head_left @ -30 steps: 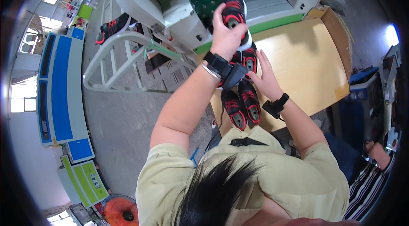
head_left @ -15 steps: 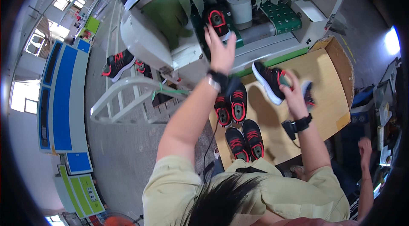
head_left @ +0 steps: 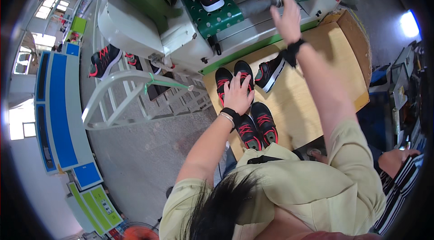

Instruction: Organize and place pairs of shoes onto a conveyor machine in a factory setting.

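Though upright, shoes beneath left hand

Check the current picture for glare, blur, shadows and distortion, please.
Head view: the bright light at right and the windows at left blow out; same view, the right hand looks slightly soft, while the shoes by the left hand read clearly; head view, shadows fall on the wooden tabletop; head view, fisheye bowing bends the blue-and-white cabinet.
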Available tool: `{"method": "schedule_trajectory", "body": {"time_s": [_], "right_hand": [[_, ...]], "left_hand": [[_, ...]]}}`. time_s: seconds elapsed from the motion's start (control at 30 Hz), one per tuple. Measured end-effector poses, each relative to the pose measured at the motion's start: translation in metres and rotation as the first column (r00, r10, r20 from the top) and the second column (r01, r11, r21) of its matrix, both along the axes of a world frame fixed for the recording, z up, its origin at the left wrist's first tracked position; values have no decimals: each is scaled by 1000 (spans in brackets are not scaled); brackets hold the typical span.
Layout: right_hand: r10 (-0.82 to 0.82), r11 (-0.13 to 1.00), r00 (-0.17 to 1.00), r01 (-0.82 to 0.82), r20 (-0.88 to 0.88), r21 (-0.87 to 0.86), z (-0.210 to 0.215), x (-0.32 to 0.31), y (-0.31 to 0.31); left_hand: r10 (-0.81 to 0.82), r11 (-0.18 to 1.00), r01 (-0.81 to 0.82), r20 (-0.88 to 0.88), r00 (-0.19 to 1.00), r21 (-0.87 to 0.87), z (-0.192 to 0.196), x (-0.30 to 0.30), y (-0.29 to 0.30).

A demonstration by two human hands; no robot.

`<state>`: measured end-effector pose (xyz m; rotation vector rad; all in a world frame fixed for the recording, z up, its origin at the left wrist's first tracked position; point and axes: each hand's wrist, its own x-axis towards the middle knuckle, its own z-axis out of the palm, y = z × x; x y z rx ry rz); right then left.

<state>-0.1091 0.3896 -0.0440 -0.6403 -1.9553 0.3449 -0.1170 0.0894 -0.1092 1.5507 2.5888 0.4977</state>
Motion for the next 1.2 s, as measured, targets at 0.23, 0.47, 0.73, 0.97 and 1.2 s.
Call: {"method": "schedule_trajectory", "body": {"time_s": [0.23, 0.47, 0.73, 0.97, 1.2], "right_hand": [[341, 902, 833, -159, 436, -402, -98, 158, -110], [306, 501, 951, -114, 52, -858, -145, 200, -103], [241, 152, 906, -390, -349, -908, -131, 120, -135], [502, 864, 381, -266, 777, -427, -137, 250, -185], [559, 818, 78, -218, 826, -533, -122, 285, -187]], "left_hand": [[-9, 999, 8, -26, 1000, -35, -14, -1, -13], [-17, 989, 23, 40, 999, -145, -1, -9, 4], [-66, 919, 94, 87, 994, -384, -3, -3, 11], [10, 940, 46, 160, 987, -339, 3, -4, -12], [8, 919, 71, 200, 980, -387, 15, -13, 3]]}}
